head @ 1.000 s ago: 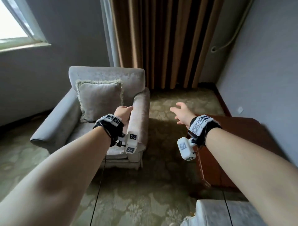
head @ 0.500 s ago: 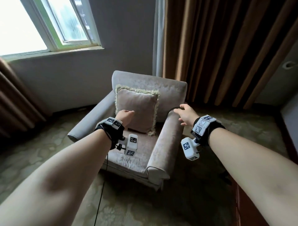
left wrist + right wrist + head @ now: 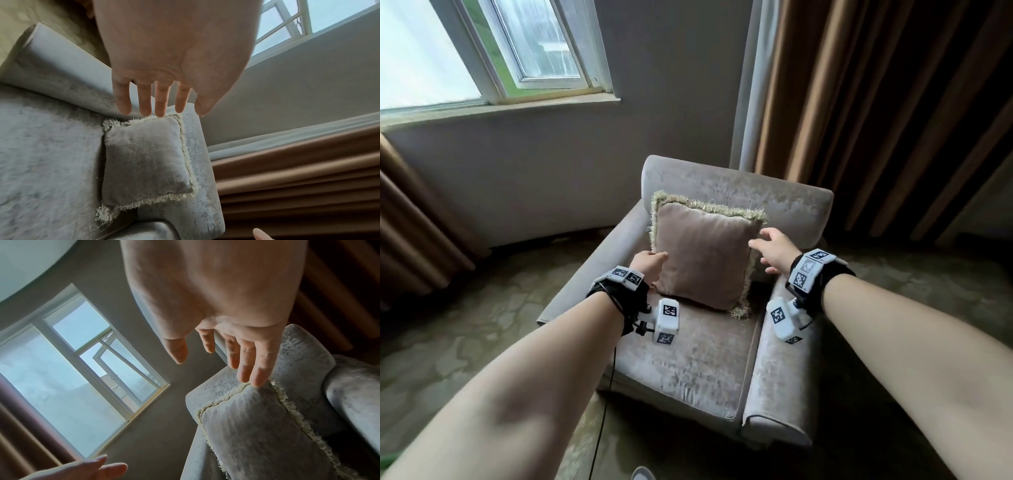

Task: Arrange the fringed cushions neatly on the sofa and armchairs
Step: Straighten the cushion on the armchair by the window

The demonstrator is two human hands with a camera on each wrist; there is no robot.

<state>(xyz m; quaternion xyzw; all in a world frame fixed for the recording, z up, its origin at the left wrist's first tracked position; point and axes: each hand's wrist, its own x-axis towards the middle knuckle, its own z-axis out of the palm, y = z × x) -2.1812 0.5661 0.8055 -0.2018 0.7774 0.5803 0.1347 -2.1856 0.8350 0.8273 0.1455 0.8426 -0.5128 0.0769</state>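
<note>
A grey armchair [image 3: 688, 363] holds one fringed cushion [image 3: 702, 253]. The cushion stands up on the seat and leans on the chair back. The left hand [image 3: 649, 265] reaches to the cushion's left edge with straight fingers; I cannot tell if it touches. The right hand [image 3: 774, 250] is spread wide near the top right corner, holding nothing. Brown curtains [image 3: 876, 113] hang behind, and a window [image 3: 510, 51] is cut off at the top.

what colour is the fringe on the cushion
Pale cream-green fringe, clearest in the head view.
</note>
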